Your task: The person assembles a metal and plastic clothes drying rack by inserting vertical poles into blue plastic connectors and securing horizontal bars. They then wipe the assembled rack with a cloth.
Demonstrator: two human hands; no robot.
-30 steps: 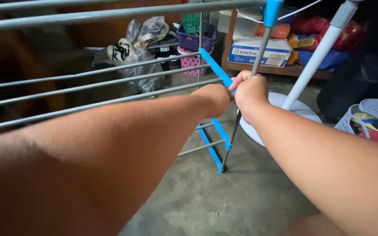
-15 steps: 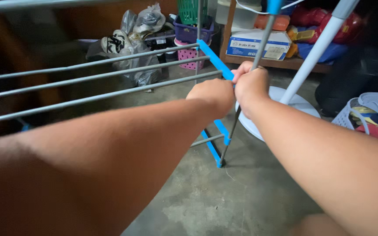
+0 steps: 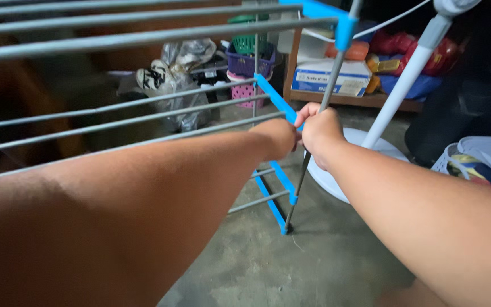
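Observation:
A folding clothes drying rack with grey rails and blue plastic side bars stands in front of me on a concrete floor. My left hand is closed around the lower end of a blue side bar where the rails meet it. My right hand grips the rack's thin grey upright leg right beside it; the two hands nearly touch. The leg runs up to a blue corner joint and down to a blue foot on the floor.
A white stand fan pole rises from a round white base just right of my hands. Behind are small plastic baskets, plastic bags, a cardboard box on a low shelf, and a laundry basket at right.
The view has tilted and the rack's upper rails and blue corner joint have come into sight at the top. Both hands keep the same grip on the rack.

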